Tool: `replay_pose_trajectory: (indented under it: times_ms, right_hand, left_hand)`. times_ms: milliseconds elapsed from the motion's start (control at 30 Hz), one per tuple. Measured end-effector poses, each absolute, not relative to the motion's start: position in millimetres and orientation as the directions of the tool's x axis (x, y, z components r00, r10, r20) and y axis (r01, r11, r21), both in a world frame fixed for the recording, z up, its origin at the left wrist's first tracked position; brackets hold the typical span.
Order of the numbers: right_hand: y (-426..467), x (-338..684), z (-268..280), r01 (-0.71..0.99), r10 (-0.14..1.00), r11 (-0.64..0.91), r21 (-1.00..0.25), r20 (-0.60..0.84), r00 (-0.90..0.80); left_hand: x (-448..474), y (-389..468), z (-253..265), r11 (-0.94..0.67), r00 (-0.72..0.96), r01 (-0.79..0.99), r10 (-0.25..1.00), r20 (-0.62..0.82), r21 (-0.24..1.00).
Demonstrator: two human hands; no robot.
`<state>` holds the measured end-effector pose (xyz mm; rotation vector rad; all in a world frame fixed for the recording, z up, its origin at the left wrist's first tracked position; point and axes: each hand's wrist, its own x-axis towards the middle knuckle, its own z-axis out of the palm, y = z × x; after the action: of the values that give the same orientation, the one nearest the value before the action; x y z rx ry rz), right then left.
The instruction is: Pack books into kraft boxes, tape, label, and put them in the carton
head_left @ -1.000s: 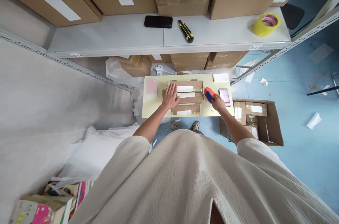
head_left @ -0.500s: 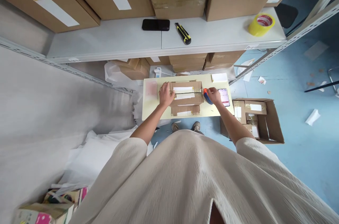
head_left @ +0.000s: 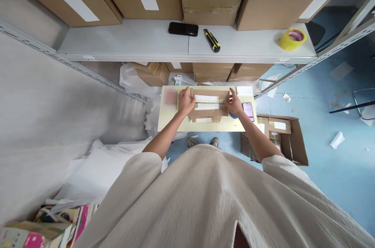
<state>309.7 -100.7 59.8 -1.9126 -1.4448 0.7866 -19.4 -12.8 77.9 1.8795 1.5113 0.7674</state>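
Observation:
A taped cardboard box (head_left: 209, 113) with white label strips lies on the pale yellow table (head_left: 172, 123). My left hand (head_left: 185, 102) grips its left end, thumb over the top. At the opposite end my right hand (head_left: 234, 104) holds the box between thumb and fingers. A blue tape dispenser (head_left: 233, 115) with a bit of orange shows beside the right hand, mostly hidden under it. Close to my body, a second cardboard box (head_left: 205, 120) is partly covered by the first. To the right of my right hand lies a phone with a lit screen (head_left: 248, 110).
Above the table's far side runs a grey shelf (head_left: 140, 41) with large cartons, a black phone (head_left: 183, 29), a utility knife (head_left: 212, 41) and yellow tape (head_left: 292, 39). An open carton (head_left: 299, 142) holding small boxes stands right. White sheets (head_left: 88, 170) are piled left.
My right hand has let go of the tape dispenser and taken hold of the box's right end. My left hand stays at the left end. The view has shifted slightly.

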Motion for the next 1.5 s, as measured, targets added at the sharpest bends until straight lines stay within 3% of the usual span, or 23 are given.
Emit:
replay_pose_trajectory:
  times_ms: [167,333,567,767,967,1167,1333,1500]
  right_hand:
    - [-104,303,90,0.677,0.977,-0.057,-0.734,0.097,0.187]
    - [-129,288,97,0.691,0.971,0.019,-0.723,0.177,0.159]
    - [-180,271,49,0.638,0.987,-0.116,-0.762,-0.015,0.162]
    - [-205,276,16,0.572,0.978,-0.21,-0.793,-0.178,0.112]
    - [-158,291,17,0.496,0.938,-0.318,-0.808,-0.193,0.287]
    - [-109,288,30,0.359,0.886,-0.423,-0.832,-0.296,0.357]
    - [-112,282,39,0.329,0.908,-0.386,-0.862,-0.292,0.301]
    - [-117,277,50,0.317,0.93,-0.299,-0.9,-0.201,0.307]
  left_hand:
    - [-30,-16,106,-0.296,0.137,0.514,0.955,0.264,0.805]
    - [-46,-45,110,-0.34,0.122,0.503,0.938,0.325,0.794]
    - [-63,-104,56,-0.148,0.152,0.57,0.986,0.073,0.808]
    - [-76,-125,28,-0.003,0.168,0.663,0.975,-0.145,0.749]
    - [-63,-73,28,-0.024,0.157,0.647,0.982,-0.102,0.762]
    - [-36,-26,35,0.109,0.124,0.652,0.961,-0.247,0.751]
    - [-38,-30,43,0.126,0.151,0.671,0.941,-0.301,0.73]
    - [-44,-36,57,0.087,0.152,0.642,0.959,-0.238,0.762]
